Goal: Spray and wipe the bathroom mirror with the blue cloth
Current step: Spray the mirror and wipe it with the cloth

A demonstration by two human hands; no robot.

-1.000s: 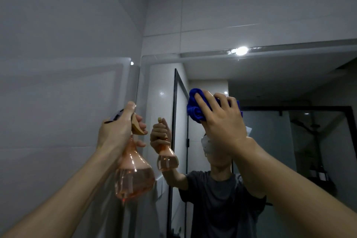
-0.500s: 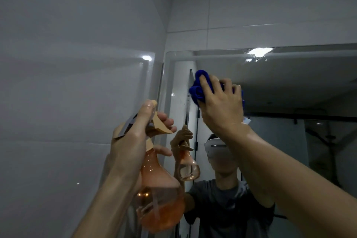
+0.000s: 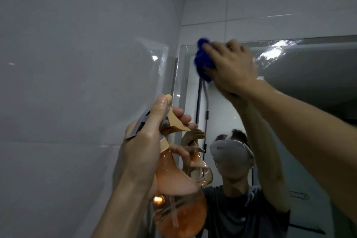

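- Pale grey glossy wall tiles (image 3: 73, 75) fill everything to the left of both hands, with faint light glints on them.
- The left hand (image 3: 143, 152) is raised and wrapped tight around the neck of a clear, bulb-shaped spray bottle with orange liquid (image 3: 179, 205); the thumb lies up along the grey top of the sprayer head and the fingers curl around the tan trigger (image 3: 176, 121).
- The bottle hangs below that hand, its wide base lowest, a thin dip tube showing inside the liquid.
- Just right of the left hand begins the frameless bathroom mirror (image 3: 309, 87), its rounded upper left corner above and to the right of that hand.
- The bunched deep-blue cloth (image 3: 202, 62) is pressed against the glass close to that upper corner, under the fingers of the right hand; part of it sticks out to the left of the fingers.
- The right hand (image 3: 231, 69) is closed down over the cloth, palm toward the glass, blurred, with its forearm running down to the lower right.
- Below the right hand the mirror shows the person's reflection: a white headset (image 3: 229, 150), a dark grey T-shirt (image 3: 241, 212), and a second image of the bottle.
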